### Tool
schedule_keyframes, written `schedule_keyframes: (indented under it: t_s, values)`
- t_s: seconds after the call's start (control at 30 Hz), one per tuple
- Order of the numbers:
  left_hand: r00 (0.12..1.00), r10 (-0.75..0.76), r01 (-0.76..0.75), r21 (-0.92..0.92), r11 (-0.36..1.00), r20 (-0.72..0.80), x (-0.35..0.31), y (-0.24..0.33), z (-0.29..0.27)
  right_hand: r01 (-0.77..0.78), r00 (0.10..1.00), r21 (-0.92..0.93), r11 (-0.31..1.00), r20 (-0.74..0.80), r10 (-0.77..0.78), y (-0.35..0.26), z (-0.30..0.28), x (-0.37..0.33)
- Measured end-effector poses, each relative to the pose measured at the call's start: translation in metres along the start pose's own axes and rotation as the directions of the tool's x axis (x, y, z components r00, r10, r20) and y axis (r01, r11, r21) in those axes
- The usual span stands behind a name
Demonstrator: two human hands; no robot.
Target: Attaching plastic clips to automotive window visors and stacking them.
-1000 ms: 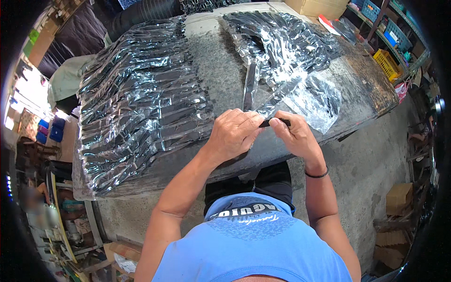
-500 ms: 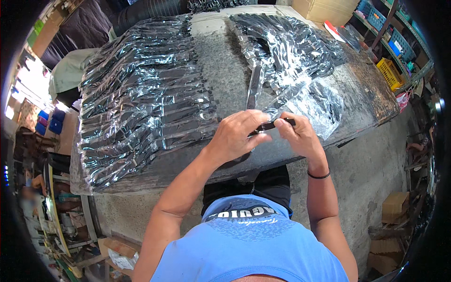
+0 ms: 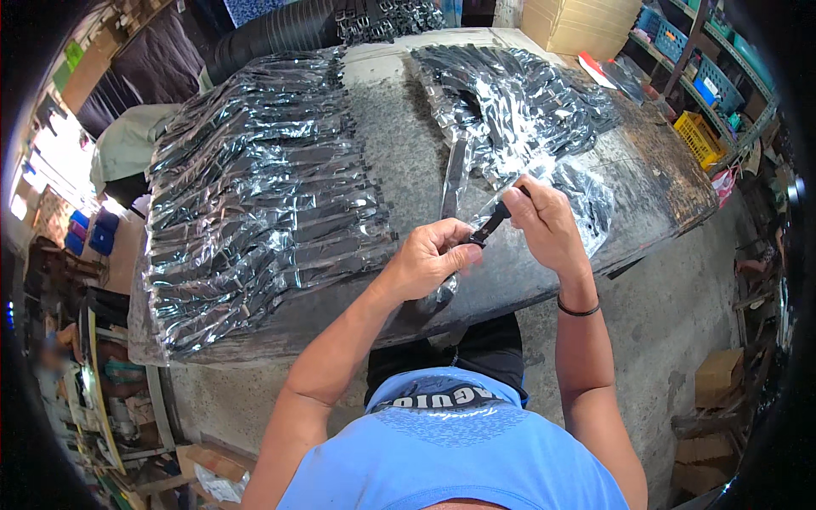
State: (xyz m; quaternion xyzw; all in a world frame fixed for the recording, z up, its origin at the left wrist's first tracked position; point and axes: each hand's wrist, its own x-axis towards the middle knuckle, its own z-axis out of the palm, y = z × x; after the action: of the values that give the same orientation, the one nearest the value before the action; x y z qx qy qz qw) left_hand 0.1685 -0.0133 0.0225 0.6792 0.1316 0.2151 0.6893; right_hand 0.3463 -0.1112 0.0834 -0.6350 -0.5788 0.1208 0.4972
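Observation:
In front of my body, both hands hold a black belt (image 3: pixel 490 226) that slants up from left to right between them. My left hand (image 3: pixel 432 259) pinches its lower part between thumb and fingers. Higher up, my right hand (image 3: pixel 548 225) is closed around the other part. Something shiny, perhaps clear plastic, hangs below my left hand. Just beyond the hands lies a single belt in a clear sleeve (image 3: pixel 456 174). Clear plastic bags (image 3: pixel 595 204) rest beside my right hand, partly covered by it. A wide pile of sleeved black belts (image 3: pixel 255 195) spreads to the left.
Another heap of sleeved belts (image 3: pixel 527 93) sits at the far right of the worn table (image 3: pixel 399 110). Belts with metal buckles (image 3: pixel 387 19) are piled at the back. A cardboard box (image 3: pixel 586 25) stands behind, near shelves with a yellow crate (image 3: pixel 699 140).
My right hand has risen slightly and my left hand has dropped a little. The belt between them now slants more steeply, and more of it shows.

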Motion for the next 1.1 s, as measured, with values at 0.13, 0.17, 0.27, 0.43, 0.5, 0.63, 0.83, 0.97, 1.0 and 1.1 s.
schedule_keyframes:
  t_s: [0.13, 0.17, 0.27, 0.43, 0.5, 0.63, 0.83, 0.97, 1.0, 1.1]
  values:
    - [0.999, 0.038, -0.040, -0.086, 0.996, -0.014, 0.008, 0.001, 0.007, 0.064, 0.996, -0.093, 0.994, 0.070, -0.057, -0.007, -0.003, 0.004]
    - [0.998, 0.047, -0.050, -0.095, 0.994, -0.035, 0.009, 0.004, 0.010, 0.110, 0.992, -0.114, 0.987, 0.074, -0.102, -0.007, -0.004, 0.005]
    - [0.996, 0.072, -0.080, -0.137, 0.987, -0.061, 0.016, 0.012, 0.014, 0.135, 0.984, -0.148, 0.980, 0.132, -0.115, -0.014, -0.004, 0.004]
    - [0.993, 0.117, -0.103, -0.321, 0.941, 0.026, 0.019, 0.029, 0.014, 0.148, 0.981, -0.107, 0.983, 0.138, -0.133, -0.016, -0.008, 0.005]
    - [0.992, 0.095, -0.068, -0.269, 0.961, 0.086, 0.017, 0.029, 0.011, 0.091, 0.991, -0.075, 0.993, 0.102, -0.084, -0.018, -0.011, 0.006]
    - [0.981, 0.023, 0.005, -0.141, 0.990, 0.192, 0.013, 0.022, 0.006, 0.001, 0.999, -0.060, 0.998, 0.035, 0.002, -0.017, -0.013, 0.009]
    - [0.997, 0.047, -0.032, -0.258, 0.966, 0.054, 0.018, 0.027, 0.014, 0.147, 0.978, -0.152, 0.977, 0.169, -0.121, -0.015, -0.012, 0.010]
    - [0.997, 0.066, -0.060, -0.198, 0.978, 0.025, 0.022, 0.025, 0.013, 0.019, 0.999, 0.166, 0.986, 0.029, -0.024, -0.023, -0.013, 0.009]
    - [0.998, 0.064, -0.058, -0.200, 0.978, 0.023, 0.021, 0.027, 0.014, -0.037, 0.991, 0.137, 0.990, 0.133, 0.018, -0.028, -0.013, 0.008]
    - [1.000, 0.019, -0.020, -0.163, 0.986, -0.004, 0.023, 0.034, 0.015, -0.089, 0.988, 0.180, 0.980, 0.137, 0.065, -0.023, -0.010, 0.007]
